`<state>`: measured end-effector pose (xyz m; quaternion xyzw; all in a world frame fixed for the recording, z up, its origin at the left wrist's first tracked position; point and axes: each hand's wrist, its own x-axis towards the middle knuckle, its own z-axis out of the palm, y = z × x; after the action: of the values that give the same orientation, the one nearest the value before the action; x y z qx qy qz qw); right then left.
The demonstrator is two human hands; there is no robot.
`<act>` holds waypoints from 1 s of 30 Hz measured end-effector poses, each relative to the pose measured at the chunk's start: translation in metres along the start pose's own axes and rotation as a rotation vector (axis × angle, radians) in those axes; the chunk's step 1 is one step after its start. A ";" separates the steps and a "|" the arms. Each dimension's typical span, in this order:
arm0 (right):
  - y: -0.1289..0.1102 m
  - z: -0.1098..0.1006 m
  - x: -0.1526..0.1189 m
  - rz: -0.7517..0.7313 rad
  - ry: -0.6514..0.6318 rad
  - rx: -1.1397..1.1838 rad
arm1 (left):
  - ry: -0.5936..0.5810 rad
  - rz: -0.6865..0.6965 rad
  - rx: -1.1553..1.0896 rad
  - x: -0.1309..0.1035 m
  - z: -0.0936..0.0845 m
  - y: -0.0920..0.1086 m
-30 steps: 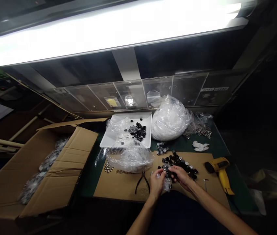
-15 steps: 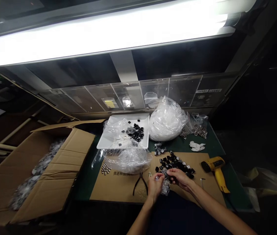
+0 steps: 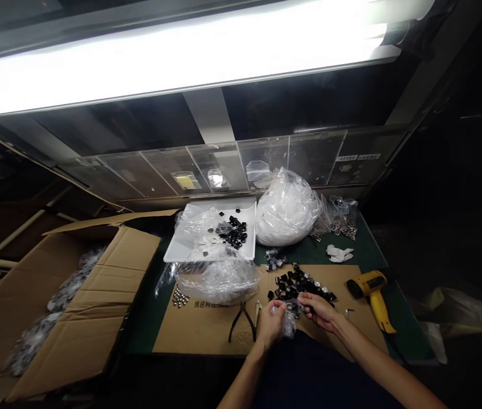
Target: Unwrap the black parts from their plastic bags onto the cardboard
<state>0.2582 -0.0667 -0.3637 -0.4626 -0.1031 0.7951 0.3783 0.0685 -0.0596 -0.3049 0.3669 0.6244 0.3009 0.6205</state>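
My left hand [image 3: 271, 322] is closed on a crumpled clear plastic bag [image 3: 289, 327], which hangs at the near edge of the cardboard sheet [image 3: 207, 332]. Just to its right, my right hand [image 3: 320, 311] has its fingers pinched together close to the bag's upper part; what they hold, if anything, is too small to make out. Beyond both hands lies a loose pile of small black square parts [image 3: 296, 281]. A few bagged parts [image 3: 274, 259] sit behind that pile. Left of my left hand are black-handled pliers [image 3: 242, 324].
A yellow heat gun [image 3: 373, 295] and a hex key [image 3: 349, 312] lie at right. Behind are a white tray [image 3: 177, 247] with black parts, a big plastic bag [image 3: 287, 210] and a white glove [image 3: 339, 253]. Steel balls [image 3: 179, 296] lie left. An open carton [image 3: 83, 318] stands at far left.
My right hand has moved a little to the right, away from my left hand, so the gap between them is wider. The whole view has shifted slightly.
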 end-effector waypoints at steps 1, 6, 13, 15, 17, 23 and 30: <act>0.002 0.000 0.001 -0.013 0.008 0.022 | -0.024 0.013 0.002 -0.001 0.002 0.003; 0.007 0.018 0.004 0.021 0.015 0.137 | -0.080 0.133 0.110 -0.014 0.012 0.026; 0.010 0.026 0.006 0.121 -0.082 0.165 | -0.171 0.197 0.213 -0.029 0.019 0.040; 0.008 0.021 0.014 0.089 0.013 0.010 | -0.156 0.169 0.160 -0.029 0.016 0.036; 0.000 0.017 0.028 0.005 0.168 -0.354 | -0.166 0.145 0.101 -0.030 0.012 0.030; -0.056 0.022 0.092 -0.203 0.453 -1.185 | -0.263 0.010 0.031 -0.046 -0.013 0.012; -0.082 0.027 0.145 -0.275 0.377 -1.581 | -0.229 -0.083 0.150 -0.057 -0.045 -0.025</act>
<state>0.2358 0.0961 -0.4021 -0.7014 -0.6231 0.3431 0.0460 0.0197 -0.1175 -0.2921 0.4181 0.5848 0.1837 0.6704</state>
